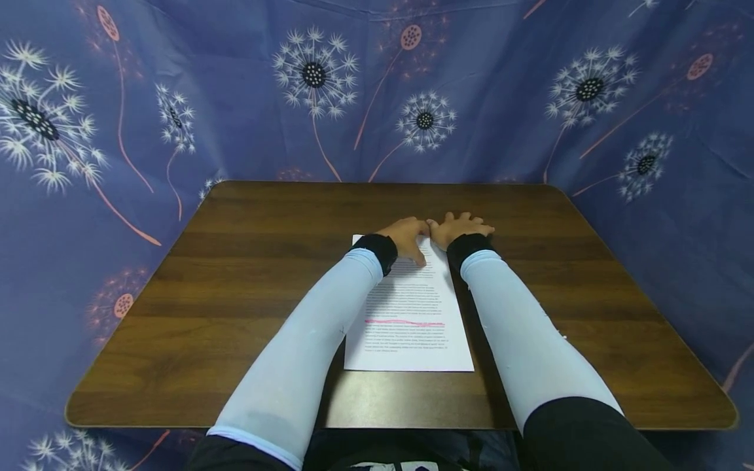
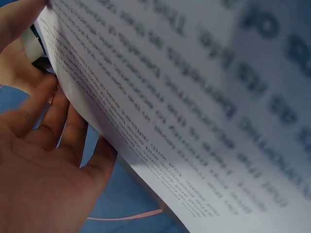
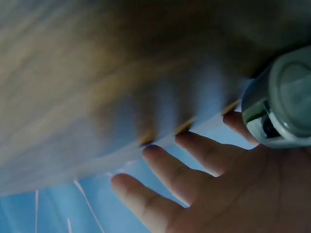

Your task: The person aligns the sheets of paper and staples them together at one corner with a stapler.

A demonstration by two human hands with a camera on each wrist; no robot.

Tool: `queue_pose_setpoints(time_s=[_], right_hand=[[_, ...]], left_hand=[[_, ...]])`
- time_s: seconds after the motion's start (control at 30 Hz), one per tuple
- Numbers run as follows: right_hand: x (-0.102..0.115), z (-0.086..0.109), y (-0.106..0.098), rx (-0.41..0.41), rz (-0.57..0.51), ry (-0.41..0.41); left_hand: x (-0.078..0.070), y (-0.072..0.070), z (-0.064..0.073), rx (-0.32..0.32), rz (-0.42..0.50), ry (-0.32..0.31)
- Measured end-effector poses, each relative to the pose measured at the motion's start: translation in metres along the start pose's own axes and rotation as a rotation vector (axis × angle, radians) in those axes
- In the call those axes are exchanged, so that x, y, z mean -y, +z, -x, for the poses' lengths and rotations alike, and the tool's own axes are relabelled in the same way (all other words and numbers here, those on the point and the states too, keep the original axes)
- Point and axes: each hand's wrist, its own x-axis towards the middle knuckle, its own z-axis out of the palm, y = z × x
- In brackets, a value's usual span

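A printed sheet of paper (image 1: 406, 347) lies on the wooden table, with a pink line (image 1: 404, 322) across its lower text. My left hand (image 1: 408, 237) rests over the sheet's upper part, thumb on the print. In the left wrist view, the left fingertips touch along the paper's (image 2: 146, 107) edge, fingers loosely extended. My right hand (image 1: 459, 229) lies by the top right corner, fingers spread on the wood. In the right wrist view its fingers (image 3: 170, 170) are fairly straight. A rounded grey-green object (image 3: 286, 102) stands by the palm and hides the thumb; its kind is unclear.
The brown table (image 1: 235, 294) has rounded corners and extends to both sides of the arms. Behind and around it hangs a blue dandelion-print cloth (image 1: 365, 131). Pale sleeves (image 1: 306, 327) and black wristbands (image 1: 377, 248) cover both arms.
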Motion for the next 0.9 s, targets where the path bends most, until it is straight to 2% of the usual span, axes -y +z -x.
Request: queue_pose_setpoints(time_s=[0.1, 0.23, 0.4, 0.53, 0.63, 0.73, 0.9], right_hand=[[0.004, -0.003, 0.002, -0.003, 0.000, 0.014], [0.004, -0.010, 0.006, 0.013, 0.012, 0.029], [0.001, -0.003, 0.006, -0.017, -0.019, 0.030], [0.003, -0.005, 0.007, -0.003, -0.043, 0.022], [0.003, -0.011, 0.008, 0.014, -0.062, 0.017], [0.001, -0.015, 0.009, 0.026, -0.079, 0.013], [-0.008, -0.015, 0.010, 0.035, -0.093, -0.001]], left_hand=[[0.001, 0.000, -0.002, -0.012, 0.023, -0.025], [-0.001, 0.001, -0.002, -0.018, 0.010, -0.038], [-0.008, 0.000, 0.009, -0.020, -0.031, -0.029], [-0.012, -0.002, 0.022, -0.038, -0.063, -0.031], [-0.015, -0.003, 0.027, -0.055, -0.100, -0.041], [-0.019, -0.003, 0.027, -0.045, -0.159, -0.080], [-0.035, -0.001, 0.032, -0.059, -0.261, -0.120]])
